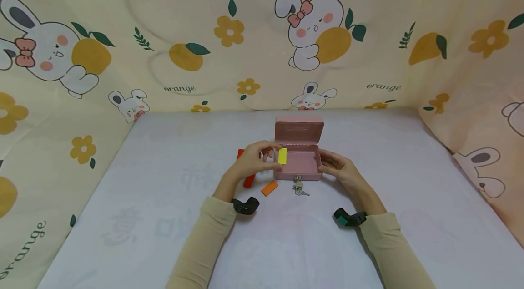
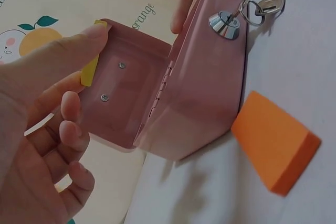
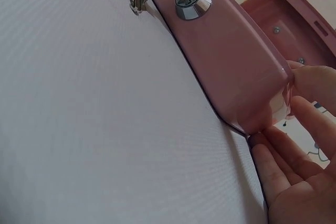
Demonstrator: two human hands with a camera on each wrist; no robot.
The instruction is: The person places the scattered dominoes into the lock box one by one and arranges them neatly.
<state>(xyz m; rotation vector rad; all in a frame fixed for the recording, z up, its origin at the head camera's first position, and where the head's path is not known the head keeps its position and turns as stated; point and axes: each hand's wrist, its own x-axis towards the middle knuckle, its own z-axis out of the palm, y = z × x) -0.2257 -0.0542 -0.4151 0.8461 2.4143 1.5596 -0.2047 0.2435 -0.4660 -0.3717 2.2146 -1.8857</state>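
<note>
My left hand (image 1: 254,161) pinches a small flat yellow block (image 1: 283,156) between thumb and fingertips, above the left side of a pink metal box (image 1: 298,176). The box's hinged lid (image 1: 299,132) stands raised at the back. On the opposite side, my right hand (image 1: 344,171) grips the box at its right wall and front corner. A key sits in the silver lock (image 2: 224,25) on the front wall, and more keys (image 2: 271,4) hang from its ring. The left wrist view shows the yellow block (image 2: 91,67) nearly edge-on.
An orange block (image 1: 269,188) lies on the white tabletop just left of the box's front. Red pieces (image 1: 249,181) show beside and behind my left hand, which partly hides them. A patterned cloth (image 1: 254,66) stands behind the table and along both sides.
</note>
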